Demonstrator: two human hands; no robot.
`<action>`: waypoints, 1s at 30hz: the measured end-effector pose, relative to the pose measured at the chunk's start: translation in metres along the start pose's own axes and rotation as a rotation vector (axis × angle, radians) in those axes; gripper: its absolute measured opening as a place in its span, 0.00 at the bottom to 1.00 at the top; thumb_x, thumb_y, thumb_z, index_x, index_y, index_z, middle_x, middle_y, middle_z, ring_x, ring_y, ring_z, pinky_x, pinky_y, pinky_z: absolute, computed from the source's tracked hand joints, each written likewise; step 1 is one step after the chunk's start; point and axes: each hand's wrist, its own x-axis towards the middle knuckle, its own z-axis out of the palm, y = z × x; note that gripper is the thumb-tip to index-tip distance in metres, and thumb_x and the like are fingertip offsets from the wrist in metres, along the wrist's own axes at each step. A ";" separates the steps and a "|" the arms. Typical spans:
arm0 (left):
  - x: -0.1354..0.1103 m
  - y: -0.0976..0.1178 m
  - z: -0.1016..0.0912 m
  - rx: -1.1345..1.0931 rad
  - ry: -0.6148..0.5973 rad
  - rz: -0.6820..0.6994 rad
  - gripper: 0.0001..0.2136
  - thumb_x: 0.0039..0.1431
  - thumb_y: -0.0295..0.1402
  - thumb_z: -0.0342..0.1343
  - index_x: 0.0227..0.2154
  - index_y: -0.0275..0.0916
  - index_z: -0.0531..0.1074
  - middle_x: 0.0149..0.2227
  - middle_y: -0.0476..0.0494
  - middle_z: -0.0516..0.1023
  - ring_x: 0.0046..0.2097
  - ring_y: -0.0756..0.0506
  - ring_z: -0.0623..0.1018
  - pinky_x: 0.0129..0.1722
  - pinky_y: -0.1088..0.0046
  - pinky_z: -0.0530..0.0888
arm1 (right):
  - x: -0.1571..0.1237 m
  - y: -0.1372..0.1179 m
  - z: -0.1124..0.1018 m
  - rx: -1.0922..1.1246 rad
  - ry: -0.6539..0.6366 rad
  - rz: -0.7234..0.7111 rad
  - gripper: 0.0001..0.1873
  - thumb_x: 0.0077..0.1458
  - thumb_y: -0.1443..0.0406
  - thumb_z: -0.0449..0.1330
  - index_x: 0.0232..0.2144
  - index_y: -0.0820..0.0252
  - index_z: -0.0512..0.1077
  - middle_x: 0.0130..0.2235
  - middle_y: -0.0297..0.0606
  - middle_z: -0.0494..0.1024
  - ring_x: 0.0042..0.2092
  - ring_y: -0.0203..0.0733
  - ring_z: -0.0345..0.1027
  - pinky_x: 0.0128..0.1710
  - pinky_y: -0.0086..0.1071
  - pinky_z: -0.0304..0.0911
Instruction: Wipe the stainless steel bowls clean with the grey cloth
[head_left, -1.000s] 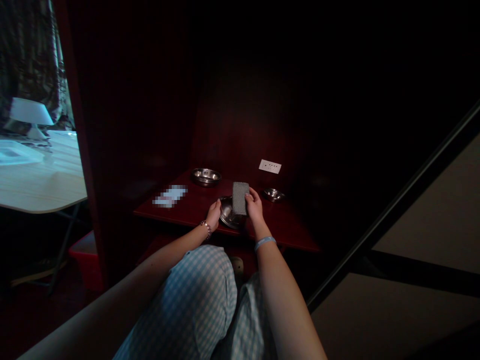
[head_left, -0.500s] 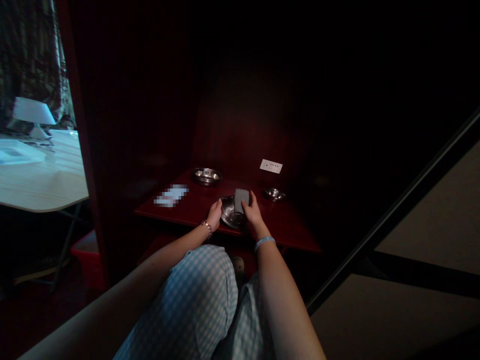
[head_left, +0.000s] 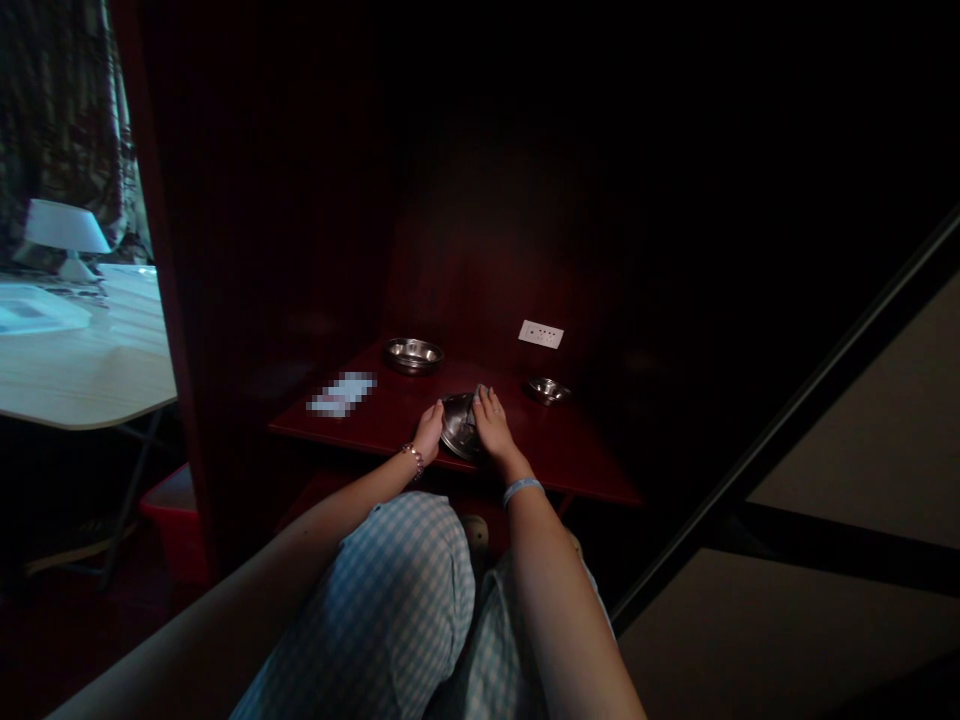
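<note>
A shiny steel bowl (head_left: 456,428) is tilted up at the front of the dark red desk. My left hand (head_left: 429,430) grips its left rim, thumb up along the edge. My right hand (head_left: 492,424) lies over the bowl's right side, fingers together, pressing a grey sponge (head_left: 478,393) against the metal. Only a thin edge of the sponge shows; the hand covers the rest.
A wide steel bowl (head_left: 413,355) stands at the desk's back left, and a smaller one (head_left: 548,390) at the back right. A blurred pale item (head_left: 343,394) lies on the left of the desk (head_left: 375,425). A socket panel (head_left: 541,334) is on the back wall.
My right hand has turned palm down and moved slightly left, bringing the sponge, whose broad face showed before, onto the bowl. My left hand keeps its hold on the rim.
</note>
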 end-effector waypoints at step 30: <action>-0.001 -0.001 -0.001 0.053 -0.089 0.080 0.14 0.51 0.43 0.62 0.31 0.36 0.76 0.35 0.42 0.81 0.42 0.45 0.77 0.48 0.69 0.70 | -0.019 -0.056 0.006 -0.348 0.059 -0.387 0.21 0.66 0.63 0.46 0.52 0.60 0.74 0.56 0.46 0.74 0.64 0.49 0.56 0.67 0.47 0.44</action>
